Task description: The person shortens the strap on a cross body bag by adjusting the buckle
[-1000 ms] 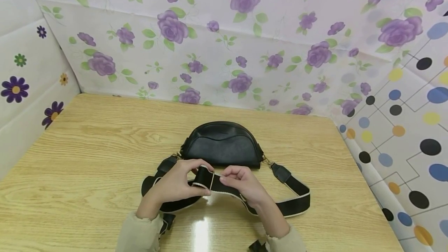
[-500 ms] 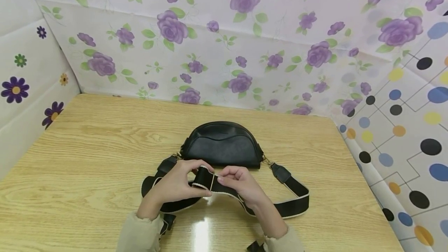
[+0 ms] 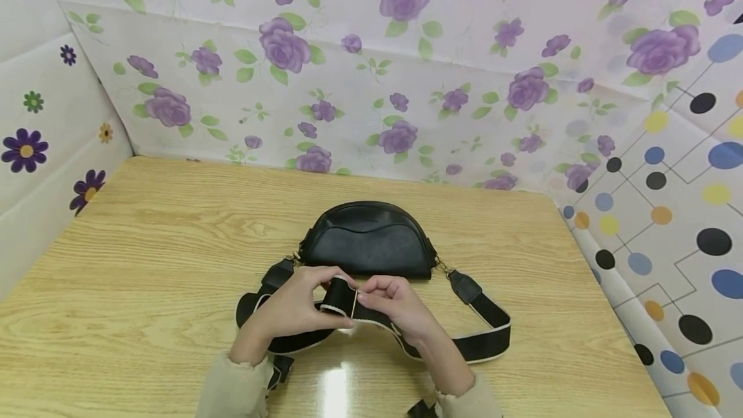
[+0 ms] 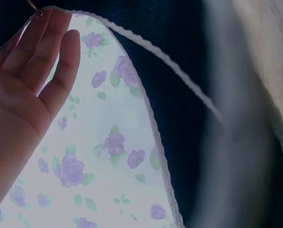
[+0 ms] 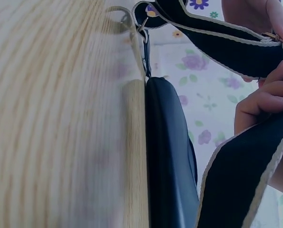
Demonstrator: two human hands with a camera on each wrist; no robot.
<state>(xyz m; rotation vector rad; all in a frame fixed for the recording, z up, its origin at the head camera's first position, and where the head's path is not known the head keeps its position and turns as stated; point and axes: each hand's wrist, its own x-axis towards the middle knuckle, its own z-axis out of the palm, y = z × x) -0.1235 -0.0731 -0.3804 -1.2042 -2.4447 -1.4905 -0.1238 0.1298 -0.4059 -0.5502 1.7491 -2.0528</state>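
A black half-moon bag lies on the table with its wide black strap, edged in white, looped in front of it. In the head view my left hand holds a folded loop of strap at a thin gold slider buckle, thumb below and fingers above. My right hand pinches the strap just right of that buckle, fingertips close to the bar. The right wrist view shows the buckle partly covered by fingers. Dark strap fills much of the left wrist view.
Gold clips join the strap's leather end tabs to the bag. The wooden table meets a flowered cloth wall behind. A dotted cloth hangs on the right. Black bands sit near both sleeves.
My right hand has shifted slightly left, its fingertips now nearer the buckle. The strap's right-hand bend has drawn a little left. The left hand and its loop have edged slightly right.
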